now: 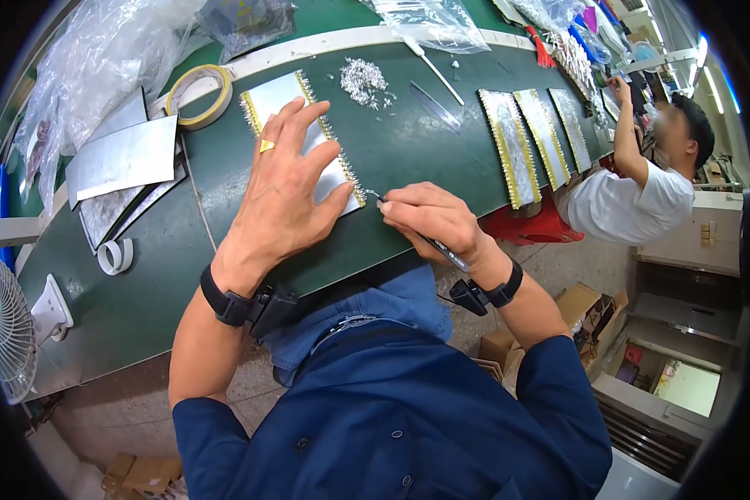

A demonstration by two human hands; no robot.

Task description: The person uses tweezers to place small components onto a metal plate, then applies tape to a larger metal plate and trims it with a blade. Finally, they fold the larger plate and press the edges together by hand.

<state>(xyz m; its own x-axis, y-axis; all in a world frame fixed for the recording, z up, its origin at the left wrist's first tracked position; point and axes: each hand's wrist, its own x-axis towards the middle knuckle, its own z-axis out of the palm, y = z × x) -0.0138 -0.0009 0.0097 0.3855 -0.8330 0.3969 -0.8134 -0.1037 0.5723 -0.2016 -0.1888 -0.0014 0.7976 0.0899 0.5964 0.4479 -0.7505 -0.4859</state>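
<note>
A silvery rectangular plate [277,93] with yellow tape along its long edges lies on the green table [425,158]. Small shiny pieces stick out in rows along those edges. My left hand [285,187] rests on the plate with its fingers spread. At the plate's near right corner, my right hand [432,215] grips dark tweezers [450,253], their tip close to the edge pieces. Whether the tip holds a piece is too small to tell. Beyond the plate is a loose pile of small clear or silvery pieces [363,77].
Three similar plates [508,150] lie to the right, towards a seated person [633,183] in white. A white-handled tool [432,68] and a thin flat strip [435,107] lie beyond my right hand. Leftward are a tape roll [200,96], stacked metal sheets [125,162] and a fan [7,321].
</note>
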